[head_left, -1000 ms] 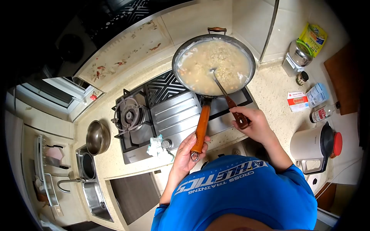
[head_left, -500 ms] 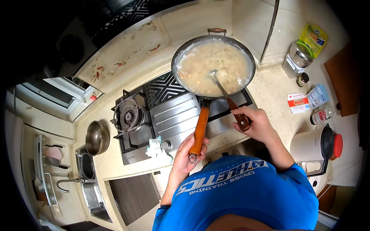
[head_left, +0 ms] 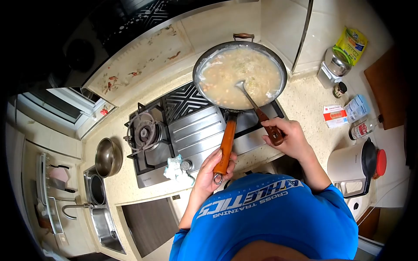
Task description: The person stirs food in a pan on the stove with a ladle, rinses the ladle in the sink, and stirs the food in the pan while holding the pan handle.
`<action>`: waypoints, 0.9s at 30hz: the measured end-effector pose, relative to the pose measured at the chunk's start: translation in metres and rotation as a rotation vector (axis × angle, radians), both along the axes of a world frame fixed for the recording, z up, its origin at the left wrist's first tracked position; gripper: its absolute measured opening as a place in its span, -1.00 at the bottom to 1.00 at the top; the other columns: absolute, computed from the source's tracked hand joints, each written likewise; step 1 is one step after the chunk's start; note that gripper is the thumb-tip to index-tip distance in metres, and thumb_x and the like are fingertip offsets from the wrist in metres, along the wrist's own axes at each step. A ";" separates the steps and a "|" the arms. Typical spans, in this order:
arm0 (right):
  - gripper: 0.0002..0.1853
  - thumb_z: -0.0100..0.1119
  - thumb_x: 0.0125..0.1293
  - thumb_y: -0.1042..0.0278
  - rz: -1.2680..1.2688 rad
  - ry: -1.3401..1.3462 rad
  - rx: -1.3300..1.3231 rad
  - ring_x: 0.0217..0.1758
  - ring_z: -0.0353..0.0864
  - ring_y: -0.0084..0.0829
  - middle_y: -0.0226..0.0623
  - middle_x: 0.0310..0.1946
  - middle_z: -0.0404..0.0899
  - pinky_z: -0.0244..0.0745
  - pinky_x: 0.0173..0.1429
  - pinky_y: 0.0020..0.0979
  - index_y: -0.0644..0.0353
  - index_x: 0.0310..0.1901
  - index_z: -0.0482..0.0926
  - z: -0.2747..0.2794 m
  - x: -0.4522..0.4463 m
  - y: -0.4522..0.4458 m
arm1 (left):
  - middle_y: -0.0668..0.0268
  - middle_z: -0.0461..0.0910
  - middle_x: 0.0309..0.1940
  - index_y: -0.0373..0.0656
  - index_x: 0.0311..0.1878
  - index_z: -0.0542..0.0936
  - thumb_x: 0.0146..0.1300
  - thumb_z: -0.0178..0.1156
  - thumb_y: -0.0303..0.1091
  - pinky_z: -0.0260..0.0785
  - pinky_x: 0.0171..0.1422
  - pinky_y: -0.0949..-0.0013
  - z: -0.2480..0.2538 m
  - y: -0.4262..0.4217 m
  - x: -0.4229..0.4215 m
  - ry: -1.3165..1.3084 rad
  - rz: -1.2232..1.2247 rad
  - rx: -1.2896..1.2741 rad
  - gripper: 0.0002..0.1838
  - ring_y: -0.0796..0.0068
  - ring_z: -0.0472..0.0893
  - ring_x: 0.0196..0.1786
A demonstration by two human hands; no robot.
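My left hand (head_left: 212,169) is wrapped round the orange-brown wooden handle (head_left: 226,145) of a large wok (head_left: 197,82). Cloudy, pale soup with small bits in it (head_left: 226,69) fills the wok, which sits on the stove's right burner. In my right hand (head_left: 291,135) is the dark wooden handle of a metal wok spatula (head_left: 251,102). The spatula slants into the soup; its lower end is partly sunk, so its full shape is hidden.
Left of the wok are a bare burner (head_left: 147,130), a crumpled cloth (head_left: 177,170), a steel bowl (head_left: 109,157) and the sink (head_left: 106,226). On the right counter stand a red-and-white box (head_left: 335,116), a bottle (head_left: 360,129) and a white kettle-like appliance (head_left: 346,165).
The spatula's end has shifted slightly and shows more above the soup. Both hands keep their grips, and the view has moved a little.
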State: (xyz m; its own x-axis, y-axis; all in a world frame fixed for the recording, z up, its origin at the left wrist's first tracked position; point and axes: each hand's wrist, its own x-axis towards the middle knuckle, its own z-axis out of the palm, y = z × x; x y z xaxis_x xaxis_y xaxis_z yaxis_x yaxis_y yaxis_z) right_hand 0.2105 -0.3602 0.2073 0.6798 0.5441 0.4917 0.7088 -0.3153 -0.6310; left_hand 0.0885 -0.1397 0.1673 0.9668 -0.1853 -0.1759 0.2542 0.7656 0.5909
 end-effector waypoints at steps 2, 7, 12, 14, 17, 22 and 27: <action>-0.68 0.40 -0.03 0.40 0.004 0.004 -0.006 -0.64 0.48 -0.30 -0.25 -0.65 0.45 0.34 -0.53 -0.41 0.15 -0.20 0.55 0.003 0.001 -0.003 | 0.22 0.48 -0.21 -0.24 0.18 0.29 0.40 -0.06 -0.15 0.28 -0.49 0.56 0.003 -0.002 0.001 0.020 0.008 0.001 -0.58 0.56 0.40 -0.42; -0.69 0.38 0.00 0.39 0.018 -0.036 0.014 -0.62 0.49 -0.30 -0.24 -0.61 0.47 0.37 -0.50 -0.42 0.17 -0.18 0.55 0.009 0.009 -0.010 | 0.25 0.48 -0.21 -0.22 0.17 0.32 0.39 -0.05 -0.12 0.24 -0.49 0.58 0.004 -0.004 0.003 0.051 0.023 0.031 -0.57 0.59 0.38 -0.43; -0.71 0.34 0.01 0.41 0.000 -0.006 -0.023 -0.56 0.53 -0.27 -0.21 -0.56 0.51 0.41 -0.45 -0.41 0.18 -0.18 0.55 0.013 0.014 -0.011 | 0.26 0.48 -0.23 -0.27 0.08 0.37 0.40 -0.06 -0.11 0.24 -0.51 0.57 0.002 -0.006 0.000 0.045 0.058 0.001 -0.59 0.61 0.37 -0.45; -0.71 0.33 0.02 0.41 -0.008 0.022 -0.038 -0.53 0.55 -0.25 -0.19 -0.53 0.53 0.43 -0.43 -0.40 0.18 -0.18 0.56 0.016 0.011 -0.009 | 0.26 0.48 -0.24 -0.28 0.05 0.38 0.40 -0.06 -0.11 0.25 -0.51 0.57 0.002 -0.005 -0.002 0.075 0.057 0.012 -0.61 0.61 0.37 -0.45; -0.69 0.32 0.01 0.43 0.001 -0.046 -0.030 -0.48 0.59 -0.23 -0.16 -0.47 0.57 0.47 -0.39 -0.40 0.20 -0.14 0.56 0.022 0.013 -0.005 | 0.26 0.48 -0.24 -0.28 0.00 0.40 0.40 -0.06 -0.12 0.28 -0.50 0.57 0.004 0.001 -0.001 0.060 0.011 0.041 -0.63 0.61 0.37 -0.46; -0.67 0.33 0.00 0.45 -0.005 -0.024 0.019 -0.45 0.60 -0.19 -0.12 -0.42 0.59 0.49 -0.35 -0.40 0.21 -0.13 0.56 0.018 0.011 -0.005 | 0.26 0.49 -0.26 -0.28 -0.02 0.40 0.38 -0.03 -0.13 0.29 -0.51 0.58 0.004 0.001 0.003 0.025 -0.006 0.078 -0.64 0.61 0.38 -0.48; -0.68 0.30 0.06 0.48 -0.002 0.053 -0.002 -0.45 0.61 -0.35 -0.15 -0.40 0.61 0.48 -0.35 -0.46 0.23 -0.10 0.55 0.021 0.018 -0.014 | 0.26 0.49 -0.26 -0.28 -0.02 0.41 0.37 -0.01 -0.13 0.26 -0.52 0.58 0.005 -0.005 0.002 0.083 0.057 0.038 -0.63 0.61 0.39 -0.47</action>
